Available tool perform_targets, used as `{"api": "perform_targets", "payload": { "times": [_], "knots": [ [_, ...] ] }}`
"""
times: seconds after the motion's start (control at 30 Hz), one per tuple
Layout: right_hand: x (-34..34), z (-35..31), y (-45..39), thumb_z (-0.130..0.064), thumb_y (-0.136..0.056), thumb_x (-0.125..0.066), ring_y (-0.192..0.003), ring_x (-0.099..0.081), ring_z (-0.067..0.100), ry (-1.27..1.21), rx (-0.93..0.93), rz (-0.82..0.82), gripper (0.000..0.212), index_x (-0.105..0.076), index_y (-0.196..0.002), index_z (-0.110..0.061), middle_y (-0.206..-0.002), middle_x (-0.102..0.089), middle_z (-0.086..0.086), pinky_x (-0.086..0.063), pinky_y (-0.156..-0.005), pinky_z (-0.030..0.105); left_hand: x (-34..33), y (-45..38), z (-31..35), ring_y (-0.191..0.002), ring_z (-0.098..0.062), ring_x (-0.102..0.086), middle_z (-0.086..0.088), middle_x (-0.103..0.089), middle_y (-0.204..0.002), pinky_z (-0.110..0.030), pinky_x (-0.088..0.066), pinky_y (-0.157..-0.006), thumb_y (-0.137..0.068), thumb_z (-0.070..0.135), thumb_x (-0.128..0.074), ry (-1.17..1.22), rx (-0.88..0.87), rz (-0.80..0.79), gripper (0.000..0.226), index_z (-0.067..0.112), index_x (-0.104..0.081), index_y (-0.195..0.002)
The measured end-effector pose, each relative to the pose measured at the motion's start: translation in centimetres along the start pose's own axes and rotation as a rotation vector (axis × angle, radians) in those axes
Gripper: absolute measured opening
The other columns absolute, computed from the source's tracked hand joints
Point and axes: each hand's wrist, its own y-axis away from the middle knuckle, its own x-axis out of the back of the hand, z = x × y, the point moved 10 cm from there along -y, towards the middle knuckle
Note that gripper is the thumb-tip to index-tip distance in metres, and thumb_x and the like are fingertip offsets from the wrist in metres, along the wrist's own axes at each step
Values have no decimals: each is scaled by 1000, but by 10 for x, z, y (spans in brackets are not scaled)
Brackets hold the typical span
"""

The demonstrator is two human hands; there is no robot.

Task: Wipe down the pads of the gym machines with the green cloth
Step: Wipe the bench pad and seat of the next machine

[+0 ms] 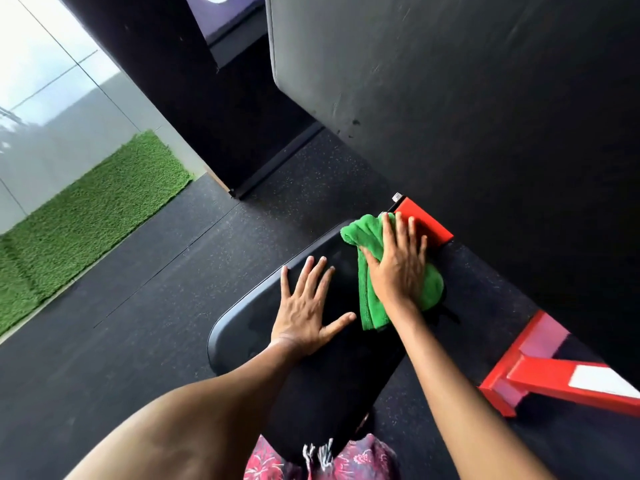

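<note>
1. My right hand (398, 265) is flat on the green cloth (372, 271), fingers straight and a bit spread, palm pressing down. I'm not pinching or curling round anything. Looks like a flat press so the whole palm drives the cloth over the surface.

2. The green cloth is bunched into loose folds under that hand, sitting at the far end of the black seat pad (311, 341), right up against the red frame bracket (420, 221). My fingertips reach past the cloth's edge and overlap the bracket, though I can't tell if they touch it. My guess is I'm working the back edge of the seat, where it meets the frame.

3. My left hand (311, 306) is bare on the seat pad, just left of the cloth: fingers splayed wide, thumb stuck out towards the cloth, palm down. It's holding nothing. I read it as a brace so I can lean in, not as part of the wiping.

4. Both forearms run up from the bottom of the view and angle in towards the pad, the right one reaching further. The wrists look fairly straight.

5. The big grey back pad (450, 98) stands tilted above and behind the seat. It's got scuffs and a couple of dark marks near its lower edge, so I'd say it needs doing too.

6. More red frame (540, 375) sits on the speckled rubber floor (138, 306) to the right, and a strip of green turf (86, 216) lies off to the left by the glass.
</note>
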Motion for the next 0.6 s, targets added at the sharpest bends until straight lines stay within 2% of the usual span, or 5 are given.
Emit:
{"api": "perform_targets", "payload": {
  "times": [0.13,0.23,0.37,0.47,0.6],
  "knots": [
    [7,-16,51,-61,-85,-40,-140,-30,33,82,87,-17,69,-34,-147,-30,-152,-34,6,-21,-106,62,2,1,1,-145,-23,-13,-10,-33,-152,-58,-3,-111,-87,76,-13,21,-11,20,94,5,-40,-142],
    [16,-7,82,-59,-86,-38,-137,-33,36,148,117,-26,62,-32,-145,-38,-151,-36,3,-27,-101,66,0,-1,0,-145,-22,-11,-8,-32,-153,-59,-5,-111,-87,77,-14,35,-5,11,93,7,-36,-144],
    [6,6,31,-62,-85,-33,-130,-40,40,121,-13,-75,59,-42,-139,-41,-147,-42,5,-30,-95,69,-1,0,0,-144,-23,-15,-10,-35,-151,-59,-7,-110,-87,76,-13,13,-3,-3,93,6,-41,-141],
    [-8,-2,-6,-63,-84,-34,-122,-46,37,97,-38,-158,59,-42,-139,-41,-145,-44,6,-35,-93,62,-1,0,0,-143,-24,-18,-11,-36,-150,-59,-8,-109,-88,76,-13,1,-1,1,93,5,-43,-140],
    [6,-3,11,-49,-85,-43,-112,-53,32,147,16,-81,54,-47,-138,-38,-139,-51,5,-41,-89,53,-3,0,0,-144,-24,-17,-10,-34,-152,-59,-5,-111,-87,77,-13,-2,3,-10,94,6,-42,-141]
  ]
}}
